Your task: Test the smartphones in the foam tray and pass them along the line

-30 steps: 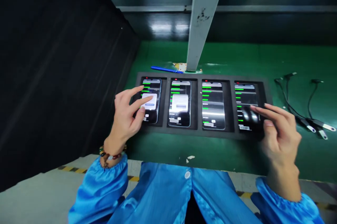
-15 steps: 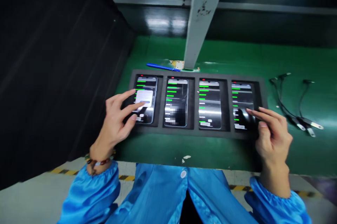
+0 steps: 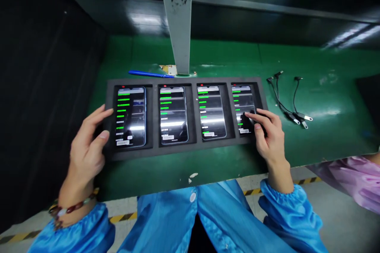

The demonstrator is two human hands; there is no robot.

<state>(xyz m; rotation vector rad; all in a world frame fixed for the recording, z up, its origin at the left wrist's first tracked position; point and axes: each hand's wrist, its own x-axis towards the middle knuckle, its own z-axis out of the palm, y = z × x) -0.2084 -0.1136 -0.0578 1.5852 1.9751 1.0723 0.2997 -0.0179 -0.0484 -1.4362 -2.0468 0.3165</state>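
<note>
Several smartphones lie face up in the compartments of a dark grey foam tray (image 3: 175, 152), screens lit with lines of green and white text. My left hand (image 3: 89, 146) is at the tray's left edge, thumb and fingers apart, beside the leftmost phone (image 3: 130, 116). It holds nothing. My right hand (image 3: 270, 134) hovers over the rightmost phone (image 3: 242, 104), its index fingertip at the screen; whether it touches I cannot tell. Nothing is in that hand, and its fingers are stretched out. Between them lie a second phone (image 3: 173, 114) and a third phone (image 3: 211, 110).
A blue pen (image 3: 150, 74) lies behind the tray, close to a grey metal post (image 3: 181, 27). Short black cables (image 3: 285, 102) are on the green table (image 3: 225, 166) to the right. A black curtain (image 3: 35, 86) hangs at left. Another person's pink sleeve (image 3: 350, 177) shows at right.
My left hand has drawn back from the leftmost phone to the tray's edge, and the white pop-up there is gone. My right hand stays at the rightmost phone. The view has swung right.
</note>
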